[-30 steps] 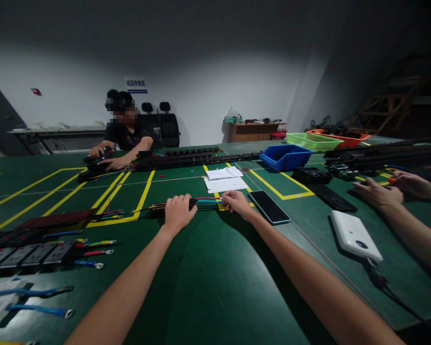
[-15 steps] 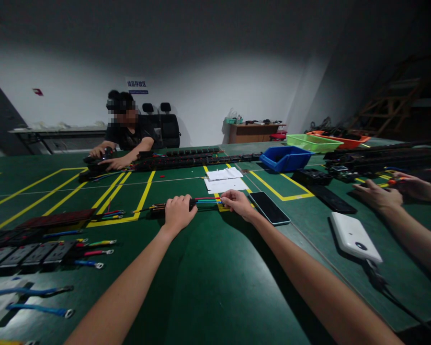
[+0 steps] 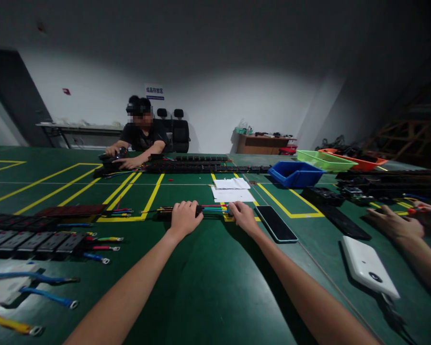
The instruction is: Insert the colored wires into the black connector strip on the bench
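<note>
My left hand (image 3: 185, 218) is wrapped over a dark bundle (image 3: 164, 214) lying on the green table, with thin wires showing at its left end. Red, blue and green wires (image 3: 214, 209) run from under that hand to the right. Their far ends meet the fingertips of my right hand (image 3: 243, 216), which are pinched on them. The exact ends of the wires are hidden by the fingers. Just right of my right hand lies a phone (image 3: 276, 224), screen up. White papers (image 3: 232, 190) lie beyond the wires.
Black socket strips (image 3: 39, 244) and cables with ring terminals (image 3: 52, 298) lie at left. A white power bank (image 3: 369, 266) is at right, near another person's hands (image 3: 398, 224). Blue (image 3: 295, 174), green (image 3: 325, 160) and orange bins stand behind. Across the table a co-worker (image 3: 140, 136) handles black parts.
The view has turned slightly left and up, so everything appears shifted right and lower. Both my hands keep the same hold on the bundle and wires.
</note>
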Action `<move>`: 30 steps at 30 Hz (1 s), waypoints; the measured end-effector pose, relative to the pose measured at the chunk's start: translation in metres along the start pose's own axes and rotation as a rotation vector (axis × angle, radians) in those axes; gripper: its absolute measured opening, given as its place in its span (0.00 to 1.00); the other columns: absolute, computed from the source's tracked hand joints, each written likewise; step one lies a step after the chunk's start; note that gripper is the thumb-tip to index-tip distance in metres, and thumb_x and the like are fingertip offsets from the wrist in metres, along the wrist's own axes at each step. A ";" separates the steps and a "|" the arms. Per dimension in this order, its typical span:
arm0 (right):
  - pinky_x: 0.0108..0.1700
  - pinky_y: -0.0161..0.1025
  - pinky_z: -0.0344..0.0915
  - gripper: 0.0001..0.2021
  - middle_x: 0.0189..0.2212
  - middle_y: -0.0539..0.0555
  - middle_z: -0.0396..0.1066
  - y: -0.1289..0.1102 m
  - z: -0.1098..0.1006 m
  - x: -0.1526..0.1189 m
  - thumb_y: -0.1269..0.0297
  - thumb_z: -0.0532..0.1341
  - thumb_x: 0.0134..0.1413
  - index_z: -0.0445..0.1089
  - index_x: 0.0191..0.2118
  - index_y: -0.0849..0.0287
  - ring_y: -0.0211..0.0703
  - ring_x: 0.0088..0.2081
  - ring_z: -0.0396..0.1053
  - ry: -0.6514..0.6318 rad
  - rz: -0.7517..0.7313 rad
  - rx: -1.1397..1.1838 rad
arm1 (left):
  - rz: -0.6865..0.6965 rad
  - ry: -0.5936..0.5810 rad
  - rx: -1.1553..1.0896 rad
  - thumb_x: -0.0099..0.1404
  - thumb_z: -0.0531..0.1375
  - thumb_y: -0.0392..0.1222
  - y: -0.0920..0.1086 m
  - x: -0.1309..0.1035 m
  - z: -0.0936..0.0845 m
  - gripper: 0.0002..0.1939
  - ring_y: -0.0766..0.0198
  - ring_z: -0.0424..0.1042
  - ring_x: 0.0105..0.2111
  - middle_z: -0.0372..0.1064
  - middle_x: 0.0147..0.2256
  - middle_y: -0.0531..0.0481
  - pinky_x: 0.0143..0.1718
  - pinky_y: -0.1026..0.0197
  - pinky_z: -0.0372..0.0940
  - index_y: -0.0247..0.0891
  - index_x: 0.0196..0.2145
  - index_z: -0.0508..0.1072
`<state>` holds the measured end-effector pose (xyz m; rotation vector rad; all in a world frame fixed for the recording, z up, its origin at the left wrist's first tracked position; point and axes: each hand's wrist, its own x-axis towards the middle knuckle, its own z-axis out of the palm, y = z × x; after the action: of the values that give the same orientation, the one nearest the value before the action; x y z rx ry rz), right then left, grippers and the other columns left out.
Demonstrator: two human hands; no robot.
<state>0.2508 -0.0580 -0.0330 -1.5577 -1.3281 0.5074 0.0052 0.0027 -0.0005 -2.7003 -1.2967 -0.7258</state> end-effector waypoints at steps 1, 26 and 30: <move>0.20 0.34 0.60 0.22 0.22 0.50 0.69 -0.001 0.000 0.000 0.41 0.55 0.61 0.69 0.33 0.57 0.40 0.19 0.66 -0.013 0.000 -0.018 | -0.001 0.002 -0.003 0.70 0.53 0.52 0.000 0.000 0.000 0.15 0.52 0.73 0.42 0.76 0.40 0.43 0.45 0.50 0.63 0.40 0.43 0.73; 0.26 0.34 0.47 0.20 0.16 0.47 0.56 -0.030 -0.002 0.031 0.49 0.56 0.52 0.61 0.18 0.57 0.36 0.23 0.56 -0.122 0.005 -0.388 | -0.038 0.027 0.022 0.69 0.55 0.50 0.000 -0.003 0.004 0.15 0.51 0.72 0.43 0.76 0.41 0.43 0.45 0.50 0.61 0.39 0.44 0.74; 0.28 0.33 0.52 0.20 0.18 0.49 0.65 -0.069 -0.024 0.044 0.51 0.59 0.56 0.68 0.20 0.59 0.37 0.24 0.64 -0.320 -0.004 -0.705 | -0.039 0.025 0.030 0.70 0.55 0.49 0.002 -0.003 0.001 0.14 0.51 0.72 0.43 0.76 0.41 0.43 0.45 0.50 0.61 0.39 0.45 0.74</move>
<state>0.2494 -0.0337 0.0490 -2.0983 -1.8871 0.3004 0.0052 -0.0005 -0.0027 -2.6410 -1.3469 -0.7354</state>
